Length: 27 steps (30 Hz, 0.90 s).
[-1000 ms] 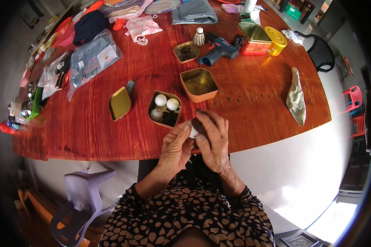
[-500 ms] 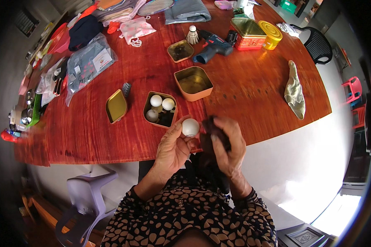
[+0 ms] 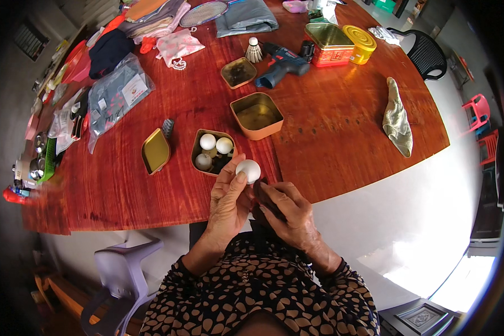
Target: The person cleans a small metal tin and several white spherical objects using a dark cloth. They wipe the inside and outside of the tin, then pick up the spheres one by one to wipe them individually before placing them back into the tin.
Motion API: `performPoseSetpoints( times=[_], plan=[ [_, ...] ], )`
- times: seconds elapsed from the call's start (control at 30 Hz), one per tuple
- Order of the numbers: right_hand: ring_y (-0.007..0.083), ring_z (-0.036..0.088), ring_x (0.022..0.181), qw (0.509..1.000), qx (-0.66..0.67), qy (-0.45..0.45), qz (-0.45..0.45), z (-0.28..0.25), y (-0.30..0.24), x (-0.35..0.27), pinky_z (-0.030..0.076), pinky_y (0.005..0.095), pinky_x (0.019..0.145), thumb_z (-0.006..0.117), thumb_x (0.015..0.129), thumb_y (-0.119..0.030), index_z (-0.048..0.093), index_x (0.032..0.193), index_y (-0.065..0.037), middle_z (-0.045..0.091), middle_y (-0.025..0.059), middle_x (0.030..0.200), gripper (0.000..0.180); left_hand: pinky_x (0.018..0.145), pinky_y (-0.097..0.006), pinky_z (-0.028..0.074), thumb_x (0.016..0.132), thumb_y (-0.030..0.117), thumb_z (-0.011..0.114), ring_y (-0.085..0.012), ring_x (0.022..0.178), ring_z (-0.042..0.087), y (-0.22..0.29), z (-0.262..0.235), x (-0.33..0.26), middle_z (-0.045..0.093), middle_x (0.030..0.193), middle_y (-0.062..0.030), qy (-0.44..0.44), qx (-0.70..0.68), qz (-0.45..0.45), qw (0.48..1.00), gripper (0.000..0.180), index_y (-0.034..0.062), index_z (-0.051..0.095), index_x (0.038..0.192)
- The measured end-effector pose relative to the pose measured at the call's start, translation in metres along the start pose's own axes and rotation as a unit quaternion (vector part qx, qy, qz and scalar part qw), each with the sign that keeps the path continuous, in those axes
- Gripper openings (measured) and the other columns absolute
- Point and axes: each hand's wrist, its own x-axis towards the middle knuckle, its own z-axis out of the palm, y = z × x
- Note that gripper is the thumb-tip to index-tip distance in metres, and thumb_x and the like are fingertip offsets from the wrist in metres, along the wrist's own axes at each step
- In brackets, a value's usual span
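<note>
Again, my right grip (image 3: 290, 214) brings its pinched dark cloth (image 3: 259, 193) within reach of the white ball (image 3: 248, 170) my left grip (image 3: 228, 197) pinches.

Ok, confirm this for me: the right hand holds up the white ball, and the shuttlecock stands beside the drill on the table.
Not quite: the head view shows the left hand holding up the white ball, not the right hand. The shuttlecock does stand beside the drill on the table.
</note>
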Motion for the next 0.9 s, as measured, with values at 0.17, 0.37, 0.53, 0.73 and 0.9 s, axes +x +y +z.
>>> performPoseSetpoints(
  times=[0.17, 0.37, 0.53, 0.73, 0.9],
  plan=[
    [0.0282, 0.060, 0.095, 0.996, -0.012, 0.074, -0.046, -0.004, -0.007, 0.016, 0.055, 0.0348, 0.074, 0.075, 0.069, 0.001, 0.062, 0.115, -0.007, 0.053, 0.0134, 0.108, 0.048, 0.082, -0.025, 0.050, 0.097, 0.025, 0.053, -0.0101, 0.093, 0.060, -0.009, 0.007, -0.002, 0.063, 0.101, -0.0030, -0.019, -0.045, -0.034, 0.998, 0.024, 0.0054, 0.058, 0.110],
    [0.0279, 0.061, 0.092, 0.998, 0.004, 0.051, -0.033, -0.002, 0.011, 0.023, 0.054, 0.0343, 0.076, 0.071, 0.073, 0.003, 0.064, 0.109, -0.007, 0.055, 0.0130, 0.107, 0.038, 0.077, -0.026, 0.054, 0.096, 0.023, 0.055, -0.0106, 0.092, 0.060, -0.005, 0.005, -0.002, 0.063, 0.103, -0.0052, -0.058, 0.038, -0.024, 0.997, 0.025, 0.0019, 0.057, 0.110],
    [0.0251, 0.062, 0.094, 0.981, 0.122, 0.094, 0.121, -0.009, 0.023, 0.025, 0.054, 0.0310, 0.078, 0.062, 0.077, 0.011, 0.065, 0.106, -0.003, 0.056, 0.0147, 0.107, 0.033, 0.080, -0.026, 0.056, 0.087, 0.003, 0.065, -0.0146, 0.094, 0.062, 0.004, 0.002, -0.007, 0.062, 0.106, -0.0085, -0.036, 0.190, 0.012, 0.981, 0.035, -0.0010, 0.053, 0.119],
    [0.0257, 0.062, 0.098, 0.994, -0.009, -0.054, -0.095, -0.012, 0.008, 0.023, 0.055, 0.0355, 0.080, 0.077, 0.063, 0.003, 0.068, 0.102, -0.007, 0.054, 0.0102, 0.112, 0.041, 0.083, -0.026, 0.055, 0.077, -0.014, 0.065, -0.0157, 0.101, 0.059, -0.004, -0.012, -0.006, 0.055, 0.115, -0.0097, -0.083, 0.344, 0.151, 0.923, 0.047, -0.0023, 0.052, 0.120],
    [0.0253, 0.062, 0.097, 0.987, 0.145, -0.052, 0.042, -0.015, 0.022, 0.026, 0.054, 0.0315, 0.078, 0.066, 0.076, 0.006, 0.067, 0.103, -0.005, 0.058, 0.0128, 0.107, 0.029, 0.082, -0.025, 0.055, 0.073, -0.015, 0.068, -0.0148, 0.102, 0.058, 0.005, -0.006, -0.009, 0.051, 0.116, -0.0090, -0.133, 0.374, 0.132, 0.908, 0.051, -0.0010, 0.052, 0.120]
  ],
)
